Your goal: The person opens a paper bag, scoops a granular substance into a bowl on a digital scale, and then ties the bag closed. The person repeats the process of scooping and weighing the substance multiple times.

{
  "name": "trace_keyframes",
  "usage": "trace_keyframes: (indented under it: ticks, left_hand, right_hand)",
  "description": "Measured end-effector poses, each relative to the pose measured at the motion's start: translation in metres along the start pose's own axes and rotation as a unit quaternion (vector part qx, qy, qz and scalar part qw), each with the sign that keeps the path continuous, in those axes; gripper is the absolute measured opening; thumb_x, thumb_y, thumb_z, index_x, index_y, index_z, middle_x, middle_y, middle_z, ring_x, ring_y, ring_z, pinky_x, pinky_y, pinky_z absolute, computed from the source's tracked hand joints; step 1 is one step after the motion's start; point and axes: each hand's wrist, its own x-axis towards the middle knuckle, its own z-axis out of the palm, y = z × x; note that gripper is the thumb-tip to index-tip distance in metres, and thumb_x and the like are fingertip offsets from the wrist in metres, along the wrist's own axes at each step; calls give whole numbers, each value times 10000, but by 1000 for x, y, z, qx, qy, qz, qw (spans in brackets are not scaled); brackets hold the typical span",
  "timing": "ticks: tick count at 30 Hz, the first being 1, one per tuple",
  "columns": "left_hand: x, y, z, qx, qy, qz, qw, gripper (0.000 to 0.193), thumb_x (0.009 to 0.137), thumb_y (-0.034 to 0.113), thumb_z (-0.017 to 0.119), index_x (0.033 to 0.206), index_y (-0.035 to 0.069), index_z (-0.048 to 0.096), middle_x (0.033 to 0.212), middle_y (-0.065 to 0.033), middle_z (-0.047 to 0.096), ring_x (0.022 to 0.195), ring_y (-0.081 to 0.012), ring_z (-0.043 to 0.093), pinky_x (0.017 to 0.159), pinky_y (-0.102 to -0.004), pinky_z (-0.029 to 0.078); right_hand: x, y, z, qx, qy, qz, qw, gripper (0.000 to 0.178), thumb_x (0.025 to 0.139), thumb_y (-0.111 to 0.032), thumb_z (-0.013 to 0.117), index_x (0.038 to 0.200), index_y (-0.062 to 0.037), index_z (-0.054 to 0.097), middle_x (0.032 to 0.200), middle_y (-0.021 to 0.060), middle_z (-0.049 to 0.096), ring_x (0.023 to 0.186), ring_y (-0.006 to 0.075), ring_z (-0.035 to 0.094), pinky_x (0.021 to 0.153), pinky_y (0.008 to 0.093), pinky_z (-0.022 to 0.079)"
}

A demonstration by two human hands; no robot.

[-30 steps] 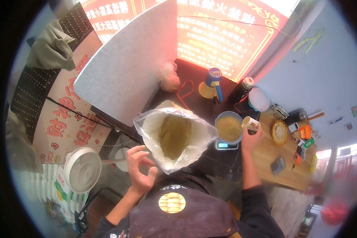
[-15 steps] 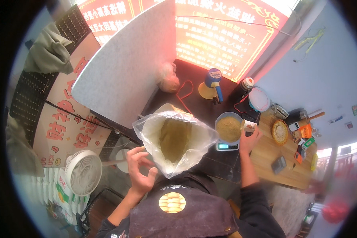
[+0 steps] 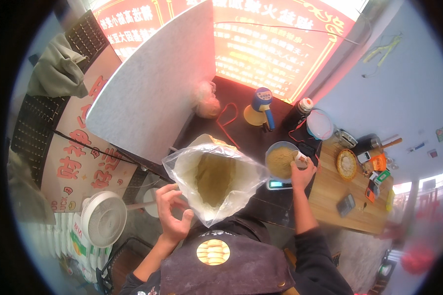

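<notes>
A clear plastic bag [image 3: 236,189] stands wide-mouthed in front of me, with brown powder [image 3: 214,179] deep inside. Beside its lower left edge is my left hand [image 3: 174,216], fingers curved and apart, holding nothing. To the right, a round bowl [image 3: 286,144] of light brown powder [image 3: 279,163] rests on a digital scale [image 3: 279,185] with a lit display. My right hand [image 3: 304,175] grips a small white paper cup [image 3: 301,159], tilted at the bowl's right side. Part of the cup is over the powder; its inside is hard to make out.
A blue and yellow megaphone [image 3: 261,108] and a dark flask [image 3: 295,115] stand on the dark table behind. On the right, a wooden table [image 3: 325,196] bears a basket [image 3: 347,164] and small gadgets. A white fan [image 3: 103,219] is at lower left, below a grey panel [image 3: 152,88].
My right hand has moved left with the paper cup, from the bowl's rim to over the powder, and the cup has tilted. My left hand has barely moved.
</notes>
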Motion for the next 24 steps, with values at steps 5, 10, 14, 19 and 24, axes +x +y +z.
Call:
trace_keyframes:
  ticks: [5,10,14,19,24]
  left_hand:
    - [4,-2,-2,-17,-4,-3,1000,551,846,126,756,1348,7,562,1434,-204,496,811,-165,658,752,-299,577]
    - [3,0,1,-5,-7,5,1000,549,845,118,755,1347,9,562,1434,-200,499,817,-160,652,752,-296,575]
    - [3,-1,0,-14,-17,0,1000,560,801,10,647,1347,-4,523,1448,-197,472,820,-144,615,796,-290,562]
    - [3,-4,-2,-10,-7,5,1000,542,833,97,740,1337,9,563,1438,-197,501,829,-158,643,752,-292,573]
    - [2,-5,-3,-13,-7,6,1000,545,828,92,740,1337,9,563,1437,-199,500,832,-162,648,751,-292,574]
  right_hand:
    - [10,6,-5,40,7,81,996,772,767,-265,939,1412,2,609,1346,211,545,1239,384,599,1082,453,503]
    - [13,11,-15,44,17,49,998,775,779,-263,936,1418,15,598,1390,224,527,1260,392,583,1098,467,493]
    - [13,12,-20,59,28,22,998,748,792,-237,928,1411,18,593,1439,226,504,1336,400,531,1128,477,473]
    - [9,6,-26,36,29,-26,999,718,804,-186,911,1415,11,590,1447,212,511,1403,394,476,1153,477,453]
    - [0,-10,-32,-84,35,-184,979,718,794,-118,881,1450,-51,596,1412,194,547,1363,414,517,1125,504,479]
